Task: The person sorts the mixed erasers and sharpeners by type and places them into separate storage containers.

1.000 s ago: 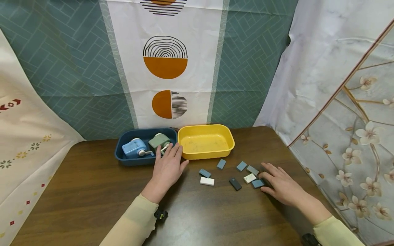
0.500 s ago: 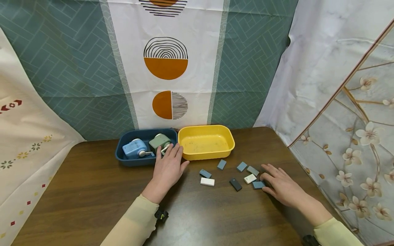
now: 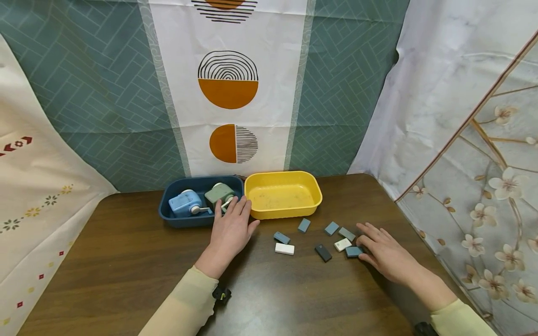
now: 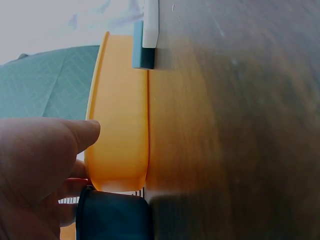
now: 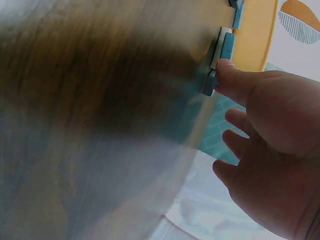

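Both hands are lying open: left hand (image 3: pixel 230 229) touching the navy tray (image 3: pixel 168 215), right hand (image 3: pixel 384 252) nudging a blue eraser (image 3: pixel 353 251); the yellow tray (image 3: pixel 283 212) is sitting empty, seven erasers waiting near the table's (image 3: pixel 105 261) right edge.

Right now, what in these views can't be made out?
- Head view: the left hand covers the blue tray's near right corner.
- Right wrist view: table blurred; whether the thumb touches the blue block is unclear.
- Left wrist view: yellow tray's inside hidden by its wall.
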The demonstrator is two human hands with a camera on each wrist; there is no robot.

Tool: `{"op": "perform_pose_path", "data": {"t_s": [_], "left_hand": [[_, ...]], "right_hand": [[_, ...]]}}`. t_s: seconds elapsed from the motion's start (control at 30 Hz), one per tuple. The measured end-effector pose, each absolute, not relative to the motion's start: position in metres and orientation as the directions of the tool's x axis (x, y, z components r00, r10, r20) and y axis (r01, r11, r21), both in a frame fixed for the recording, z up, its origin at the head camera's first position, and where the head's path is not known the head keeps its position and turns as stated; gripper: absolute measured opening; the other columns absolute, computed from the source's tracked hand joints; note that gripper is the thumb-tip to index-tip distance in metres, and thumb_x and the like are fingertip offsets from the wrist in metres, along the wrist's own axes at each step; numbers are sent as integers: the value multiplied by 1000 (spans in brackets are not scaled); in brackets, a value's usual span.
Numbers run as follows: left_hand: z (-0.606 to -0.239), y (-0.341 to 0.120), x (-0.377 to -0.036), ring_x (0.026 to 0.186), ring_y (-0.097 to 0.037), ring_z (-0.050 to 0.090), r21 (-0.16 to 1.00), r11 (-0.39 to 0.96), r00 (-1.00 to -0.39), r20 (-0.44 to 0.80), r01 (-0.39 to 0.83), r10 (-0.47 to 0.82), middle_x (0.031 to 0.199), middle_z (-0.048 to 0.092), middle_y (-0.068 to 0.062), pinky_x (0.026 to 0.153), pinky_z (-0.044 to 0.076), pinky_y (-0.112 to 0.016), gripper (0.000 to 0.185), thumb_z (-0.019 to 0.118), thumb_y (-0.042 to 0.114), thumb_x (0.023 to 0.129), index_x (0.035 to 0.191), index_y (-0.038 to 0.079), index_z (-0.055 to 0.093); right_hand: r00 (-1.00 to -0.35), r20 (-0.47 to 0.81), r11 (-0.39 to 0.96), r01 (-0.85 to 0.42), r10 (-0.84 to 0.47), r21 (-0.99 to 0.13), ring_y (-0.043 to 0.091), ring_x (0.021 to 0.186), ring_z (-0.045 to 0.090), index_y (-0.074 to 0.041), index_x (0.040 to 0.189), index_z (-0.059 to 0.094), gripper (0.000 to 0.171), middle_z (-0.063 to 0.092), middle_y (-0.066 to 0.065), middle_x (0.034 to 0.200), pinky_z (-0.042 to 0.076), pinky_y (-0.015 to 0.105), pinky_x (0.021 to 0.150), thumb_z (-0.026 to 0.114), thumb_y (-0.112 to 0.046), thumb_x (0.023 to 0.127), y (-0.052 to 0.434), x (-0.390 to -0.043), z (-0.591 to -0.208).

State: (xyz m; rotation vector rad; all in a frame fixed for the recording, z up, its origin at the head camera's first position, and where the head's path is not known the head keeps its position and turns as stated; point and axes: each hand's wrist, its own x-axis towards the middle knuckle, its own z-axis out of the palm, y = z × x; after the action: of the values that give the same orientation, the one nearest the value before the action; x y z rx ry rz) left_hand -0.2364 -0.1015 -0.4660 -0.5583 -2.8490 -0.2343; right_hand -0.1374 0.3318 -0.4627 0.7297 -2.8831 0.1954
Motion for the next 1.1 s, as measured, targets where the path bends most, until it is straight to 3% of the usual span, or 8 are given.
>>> {"op": "perform_pose_path", "data": {"t_s": [0.67, 1.1], "left_hand": [[-467, -101, -237, 160, -39, 39, 113, 916, -902, 254, 386, 349, 171, 46, -15, 130, 13, -73, 72, 68, 49, 110, 165, 6, 51], [-468, -100, -237, 160, -39, 40, 97, 917, -899, 261, 386, 351, 171, 47, -15, 129, 14, -74, 71, 68, 49, 110, 164, 6, 52]], "right_hand": [[-815, 299, 838, -540, -496, -82, 57, 144, 52, -16, 110, 69, 27, 57, 27, 156, 43, 79, 109, 90, -14, 92, 323, -147, -455], [-817, 323, 841, -532, -479, -97, 53, 149, 48, -11, 112, 67, 24, 53, 26, 162, 38, 76, 116, 86, -14, 97, 304, -160, -442]]}}
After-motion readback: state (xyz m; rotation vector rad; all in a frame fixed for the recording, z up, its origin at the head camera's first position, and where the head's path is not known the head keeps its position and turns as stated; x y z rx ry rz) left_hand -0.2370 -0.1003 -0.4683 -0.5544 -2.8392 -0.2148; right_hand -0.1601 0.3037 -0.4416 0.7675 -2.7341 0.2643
